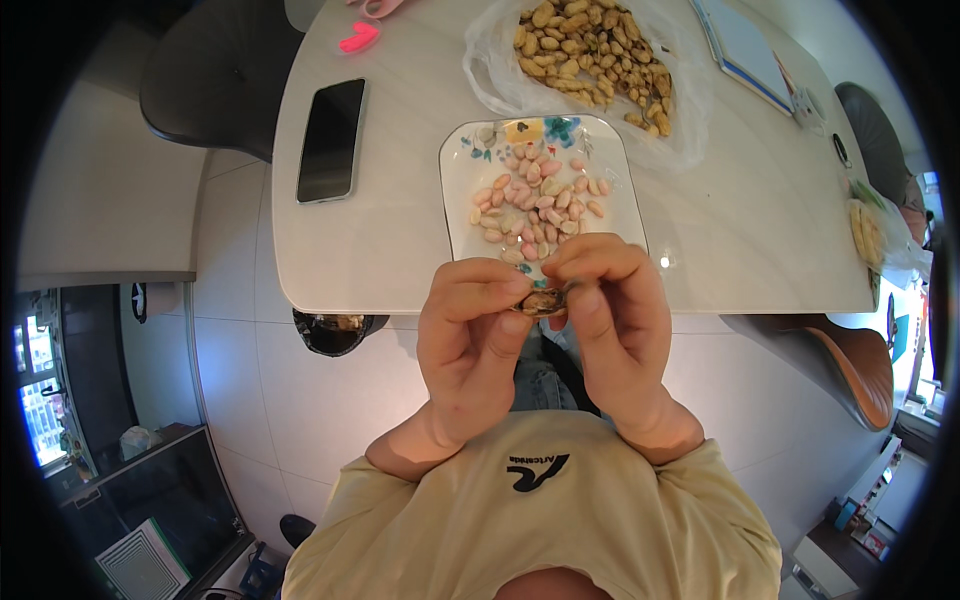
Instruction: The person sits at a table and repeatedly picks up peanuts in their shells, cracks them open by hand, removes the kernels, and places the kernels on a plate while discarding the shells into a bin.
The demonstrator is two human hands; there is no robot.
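Between the fingertips of my left hand [476, 330] and my right hand [619, 315] is a peanut in a dark, split-looking shell [542, 302]. Both hands hold it just past the near edge of a square white plate [465, 165] with a floral pattern. Many shelled, pink-skinned peanut kernels [536, 195] lie spread on the plate. Behind the plate to the right, a clear plastic bag [491, 64] lies spread open, holding a heap of unshelled peanuts [592, 45].
On the pale table [390, 255] a smartphone [331, 141] lies at left, near a pink object [359, 37]. Books or folders [742, 52] lie at the far right, and a plastic bag of food [874, 232] at the right edge. A black-lined bin [330, 334] stands below the left front edge.
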